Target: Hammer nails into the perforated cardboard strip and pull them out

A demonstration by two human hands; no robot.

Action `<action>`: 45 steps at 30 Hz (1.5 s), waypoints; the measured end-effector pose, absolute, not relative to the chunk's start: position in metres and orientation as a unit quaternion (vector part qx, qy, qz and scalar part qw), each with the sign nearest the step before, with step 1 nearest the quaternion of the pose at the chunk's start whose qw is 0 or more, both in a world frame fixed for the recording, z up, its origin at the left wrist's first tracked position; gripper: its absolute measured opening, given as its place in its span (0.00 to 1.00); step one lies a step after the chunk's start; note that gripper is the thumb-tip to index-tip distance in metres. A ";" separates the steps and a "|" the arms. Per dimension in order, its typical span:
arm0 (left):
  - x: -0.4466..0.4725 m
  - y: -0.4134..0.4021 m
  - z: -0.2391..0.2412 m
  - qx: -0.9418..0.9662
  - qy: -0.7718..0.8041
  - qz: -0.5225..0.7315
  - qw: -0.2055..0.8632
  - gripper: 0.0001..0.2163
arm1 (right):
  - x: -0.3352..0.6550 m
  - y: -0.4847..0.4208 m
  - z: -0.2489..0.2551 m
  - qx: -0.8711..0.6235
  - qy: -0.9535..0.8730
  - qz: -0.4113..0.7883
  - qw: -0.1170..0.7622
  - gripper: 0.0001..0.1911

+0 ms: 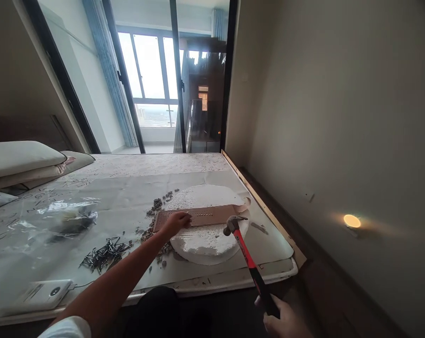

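My left hand [176,224] rests on a brown board [221,214], its fingers pinched around a nail that is mostly hidden; only a small pale spot shows at the fingertips. Beside them, a row of pale nail heads [202,215] runs along the board, which also has rows of small holes. Under the board lies a round white foam block [201,246] with a crumbled surface. My right hand [284,319] grips the black lower handle of a red and black claw hammer [245,251]. The hammer's head is raised near the board's right part.
A pile of loose nails [104,253] lies left of the block, near grey crumbs [158,204]. A clear plastic bag [67,218] and a white device with a cable [45,295] are farther left. The bed's wooden edge [268,209] and a wall bound the right side.
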State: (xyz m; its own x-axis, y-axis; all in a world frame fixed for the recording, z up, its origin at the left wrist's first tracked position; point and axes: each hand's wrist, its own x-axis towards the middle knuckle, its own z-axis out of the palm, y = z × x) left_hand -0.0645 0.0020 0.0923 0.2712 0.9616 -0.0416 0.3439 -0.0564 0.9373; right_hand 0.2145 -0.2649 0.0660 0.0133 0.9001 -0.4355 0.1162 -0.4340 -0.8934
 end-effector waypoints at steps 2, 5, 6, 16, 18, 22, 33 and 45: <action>-0.039 0.018 0.093 0.649 0.495 0.339 0.468 0.14 | 0.213 -0.249 0.065 -0.632 -0.416 0.561 0.337 0.15; -0.018 0.040 0.085 0.645 0.516 0.361 0.434 0.12 | 0.212 -0.219 0.070 -0.658 -0.443 0.523 0.310 0.16; -0.015 0.045 0.081 0.639 0.529 0.359 0.427 0.12 | 0.212 -0.209 0.074 -0.659 -0.467 0.506 0.303 0.15; -0.026 0.059 0.040 0.575 0.584 0.327 0.471 0.13 | 0.200 -0.137 0.086 -0.652 -0.506 0.509 0.244 0.13; -0.027 0.060 0.040 0.592 0.583 0.317 0.458 0.13 | 0.203 -0.136 0.087 -0.647 -0.505 0.522 0.231 0.14; -0.020 0.060 0.046 0.644 0.579 0.295 0.404 0.15 | 0.214 -0.148 0.097 -0.628 -0.531 0.514 0.246 0.14; 0.040 0.072 0.046 0.704 0.570 0.303 0.297 0.15 | 0.239 -0.170 0.095 -0.637 -0.507 0.506 0.286 0.17; 0.044 0.076 0.030 0.720 0.557 0.309 0.276 0.13 | 0.249 -0.169 0.106 -0.671 -0.502 0.486 0.249 0.19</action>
State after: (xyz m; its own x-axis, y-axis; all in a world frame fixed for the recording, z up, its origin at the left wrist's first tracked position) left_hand 0.0440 0.0763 0.0297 0.1899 0.9721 0.1378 0.6314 -0.2284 0.7411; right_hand 0.2492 -0.1692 0.1059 0.0246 0.9154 -0.4017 0.4320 -0.3722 -0.8215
